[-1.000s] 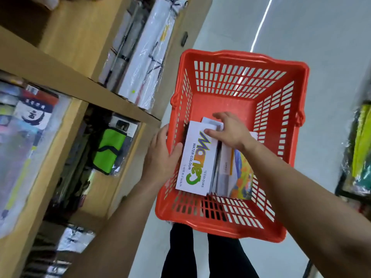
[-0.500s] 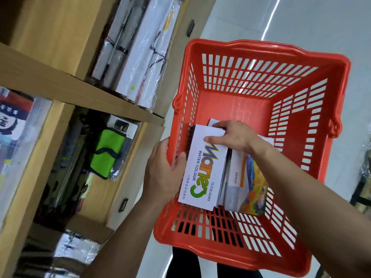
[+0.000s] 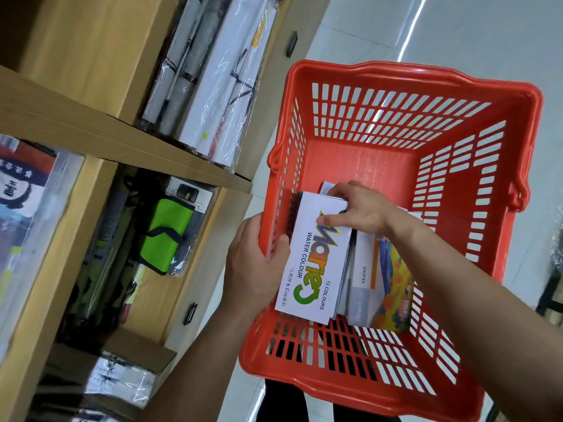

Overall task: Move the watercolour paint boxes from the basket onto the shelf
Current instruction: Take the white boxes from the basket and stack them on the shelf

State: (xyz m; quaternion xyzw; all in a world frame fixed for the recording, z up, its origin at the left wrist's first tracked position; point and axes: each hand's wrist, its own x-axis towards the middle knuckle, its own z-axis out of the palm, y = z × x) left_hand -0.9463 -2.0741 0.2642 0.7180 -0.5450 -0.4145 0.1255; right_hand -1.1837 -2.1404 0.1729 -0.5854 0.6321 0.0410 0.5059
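Observation:
A red plastic basket (image 3: 475,166) is held in front of me beside a wooden shelf unit (image 3: 100,141). Inside it stand several paint boxes. The nearest is a white watercolour box (image 3: 313,269) printed "WATER COLOUR 12 COLOURS". My right hand (image 3: 359,208) grips the top end of this box, thumb on its face. My left hand (image 3: 256,263) clasps the basket's left rim, thumb inside against the white box. More boxes (image 3: 380,287), grey, white and with an orange picture, lean to the right of it.
The upper shelf holds wrapped white and grey packs (image 3: 213,77). The compartment below holds a green and black pouch (image 3: 164,236) and dark packs. A clear-wrapped item (image 3: 24,208) fills the left compartment. Pale tiled floor (image 3: 457,35) lies beyond the basket.
The basket has come closer and larger in view. My right hand has shifted slightly along the top of the white box; my left hand stays on the rim.

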